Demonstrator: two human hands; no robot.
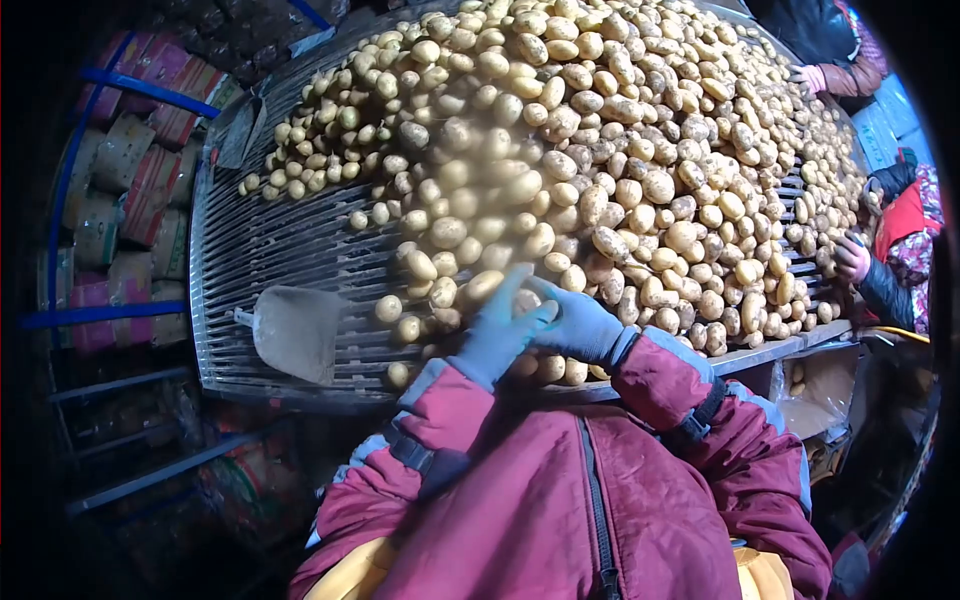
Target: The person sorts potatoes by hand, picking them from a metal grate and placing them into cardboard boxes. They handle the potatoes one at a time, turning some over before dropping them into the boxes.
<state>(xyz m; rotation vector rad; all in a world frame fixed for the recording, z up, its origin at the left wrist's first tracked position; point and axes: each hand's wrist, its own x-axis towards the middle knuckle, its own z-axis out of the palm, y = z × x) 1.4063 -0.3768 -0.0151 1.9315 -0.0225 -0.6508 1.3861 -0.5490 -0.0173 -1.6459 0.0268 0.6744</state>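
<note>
Both my hands wear blue-grey gloves and meet at the near edge of a large potato pile (640,150). My left hand (505,325) has its fingers bent around a potato (526,301), its fingertips slightly blurred. My right hand (580,325) touches the same potato from the other side, fingers curled toward it. More potatoes lie just beyond and beneath my hands on the slatted metal table (270,245). Left of my hands, a pale scoop (297,333) rests on the slats.
Co-workers stand at the right side, with a gloved hand (852,258) and another hand (810,79) at the pile. Stacked cardboard boxes (150,195) fill a blue-framed rack at the left. An open box (815,390) sits below the table's near right edge.
</note>
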